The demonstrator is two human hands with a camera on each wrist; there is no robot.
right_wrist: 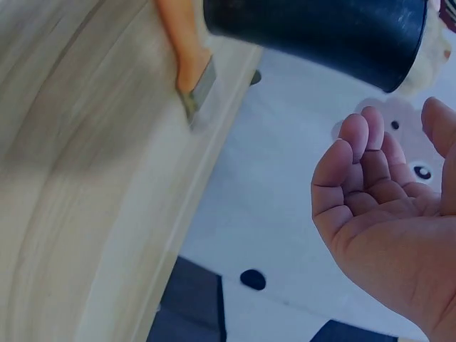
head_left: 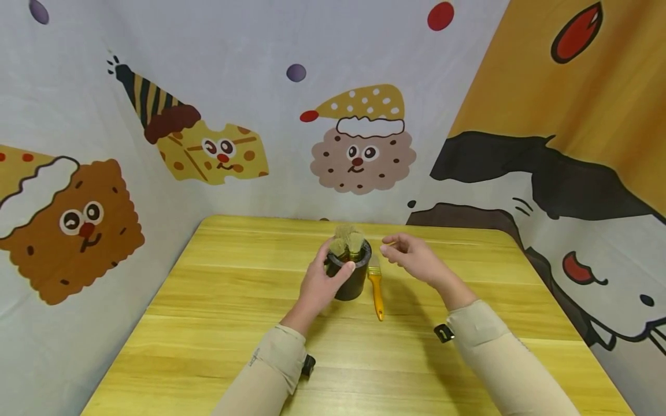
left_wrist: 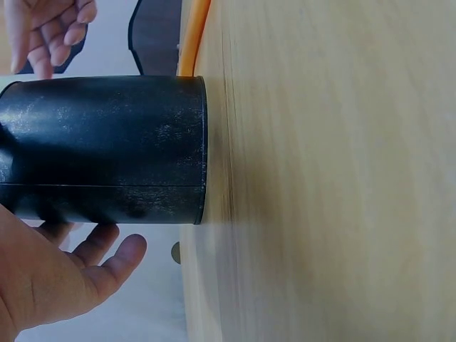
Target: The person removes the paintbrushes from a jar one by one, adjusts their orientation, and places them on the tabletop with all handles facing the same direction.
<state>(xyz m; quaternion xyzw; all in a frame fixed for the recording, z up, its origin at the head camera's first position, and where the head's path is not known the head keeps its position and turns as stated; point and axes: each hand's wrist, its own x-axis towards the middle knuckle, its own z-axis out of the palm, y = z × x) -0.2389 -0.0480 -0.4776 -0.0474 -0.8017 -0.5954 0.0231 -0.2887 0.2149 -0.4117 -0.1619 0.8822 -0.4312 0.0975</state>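
Observation:
A black cylindrical cup (head_left: 350,284) stands upright on the table, and my left hand (head_left: 324,278) grips it from the left side near the rim. Pale bristle heads of several paintbrushes (head_left: 356,241) stick up out of the cup; their handles are hidden inside. Just right of the cup lies one paintbrush (head_left: 377,292) with a yellow-orange handle, its bristles pointing away from me. My right hand (head_left: 413,260) hovers to the right of the cup, fingers loosely bent and holding nothing. In the right wrist view, the palm (right_wrist: 388,221) is bare, beside the cup's top.
The wooden table (head_left: 218,323) reaches back to a white cloth (head_left: 250,58) printed with cartoon figures. An orange curtain-like part (head_left: 520,75) hangs at the right. Both wrists carry a small black buckle (head_left: 444,333) at the sleeve.

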